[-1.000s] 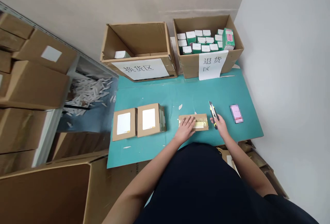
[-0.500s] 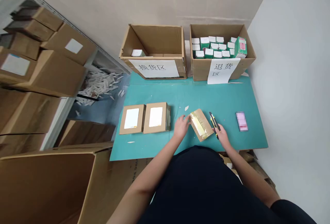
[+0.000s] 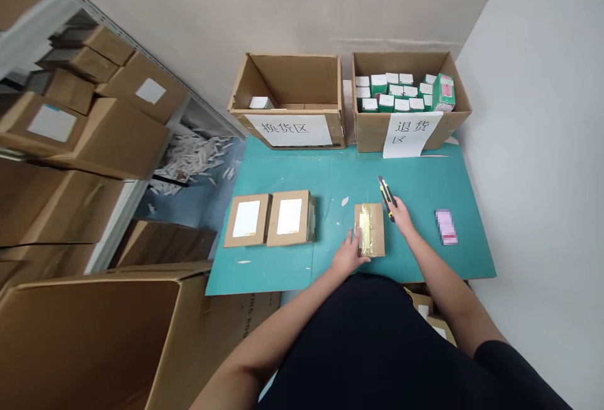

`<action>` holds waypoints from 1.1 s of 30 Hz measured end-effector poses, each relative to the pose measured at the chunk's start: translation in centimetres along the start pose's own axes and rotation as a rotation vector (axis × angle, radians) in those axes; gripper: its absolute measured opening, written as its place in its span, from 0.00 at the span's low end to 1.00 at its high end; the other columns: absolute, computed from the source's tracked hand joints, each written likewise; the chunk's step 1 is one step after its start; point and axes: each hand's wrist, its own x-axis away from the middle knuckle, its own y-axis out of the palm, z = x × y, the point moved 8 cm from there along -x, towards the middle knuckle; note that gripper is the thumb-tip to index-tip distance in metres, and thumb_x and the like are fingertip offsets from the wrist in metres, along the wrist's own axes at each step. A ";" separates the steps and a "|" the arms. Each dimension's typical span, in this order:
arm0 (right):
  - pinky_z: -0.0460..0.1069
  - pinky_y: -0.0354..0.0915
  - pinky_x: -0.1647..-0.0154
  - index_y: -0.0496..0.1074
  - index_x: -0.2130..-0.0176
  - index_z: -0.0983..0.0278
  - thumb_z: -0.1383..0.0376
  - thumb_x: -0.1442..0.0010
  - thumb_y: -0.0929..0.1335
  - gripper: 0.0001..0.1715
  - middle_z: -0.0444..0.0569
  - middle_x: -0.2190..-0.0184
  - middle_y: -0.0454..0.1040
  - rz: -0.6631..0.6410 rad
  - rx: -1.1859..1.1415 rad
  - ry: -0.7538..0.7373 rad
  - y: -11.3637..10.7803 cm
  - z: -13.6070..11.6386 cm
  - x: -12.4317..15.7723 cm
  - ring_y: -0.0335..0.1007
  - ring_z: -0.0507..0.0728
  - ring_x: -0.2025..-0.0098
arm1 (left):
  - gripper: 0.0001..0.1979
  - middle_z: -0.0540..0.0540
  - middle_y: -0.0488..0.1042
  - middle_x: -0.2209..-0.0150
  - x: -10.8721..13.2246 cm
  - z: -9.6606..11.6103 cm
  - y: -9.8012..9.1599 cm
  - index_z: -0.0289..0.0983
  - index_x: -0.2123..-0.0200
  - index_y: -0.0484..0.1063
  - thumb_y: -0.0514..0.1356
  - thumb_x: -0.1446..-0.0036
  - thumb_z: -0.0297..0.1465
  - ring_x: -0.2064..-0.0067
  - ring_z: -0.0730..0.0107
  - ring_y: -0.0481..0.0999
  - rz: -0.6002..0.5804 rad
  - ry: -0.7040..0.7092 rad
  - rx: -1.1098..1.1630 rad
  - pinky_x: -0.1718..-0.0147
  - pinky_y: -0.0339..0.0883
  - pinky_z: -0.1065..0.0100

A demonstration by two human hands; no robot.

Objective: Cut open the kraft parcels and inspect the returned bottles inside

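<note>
A small taped cardboard parcel (image 3: 370, 229) lies lengthwise on the teal table (image 3: 425, 174) in front of me. My left hand (image 3: 349, 254) rests against its near left corner, fingers curled on the edge. My right hand (image 3: 399, 214) is closed around a yellow and black utility knife (image 3: 385, 195), held just right of the parcel's far end with the blade pointing away from me.
Two flat parcels with white labels (image 3: 271, 218) lie to the left. At the back stand an almost empty labelled carton (image 3: 292, 99) and a labelled carton full of green boxes (image 3: 406, 99). A pink item (image 3: 446, 226) lies at right. Stacked cartons fill the left side.
The parcel has been turned from crosswise to lengthwise. My left hand shifted to its near left corner, and my right hand moved the knife forward to its far end.
</note>
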 end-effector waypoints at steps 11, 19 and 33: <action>0.56 0.68 0.48 0.71 0.46 0.63 0.46 0.40 0.63 0.32 0.55 0.51 0.78 0.129 0.196 -0.008 -4.2 3.2 3.0 0.73 0.61 0.49 | 0.38 0.39 0.72 0.38 -2.0 -4.5 -1.7 0.46 0.30 0.54 0.63 0.39 0.44 0.45 0.52 0.77 0.126 0.108 -0.178 0.54 0.72 0.63; 0.54 0.71 0.54 0.70 0.46 0.64 0.45 0.39 0.65 0.32 0.55 0.55 0.79 0.148 -0.019 0.156 -3.6 6.2 12.1 0.77 0.59 0.57 | 0.27 0.39 0.75 0.42 -5.1 -7.1 -6.1 0.41 0.32 0.60 0.54 0.34 0.33 0.48 0.56 0.79 0.187 -0.042 -0.040 0.52 0.72 0.61; 0.45 0.61 0.84 0.65 0.34 0.62 0.45 0.46 0.71 0.47 0.49 0.66 0.79 -0.026 -0.014 0.348 -8.1 6.9 13.2 0.68 0.52 0.78 | 0.51 0.31 0.47 0.27 -4.7 2.1 -1.1 0.40 0.28 0.48 0.68 0.47 0.49 0.26 0.40 0.44 0.114 0.407 -0.385 0.32 0.38 0.36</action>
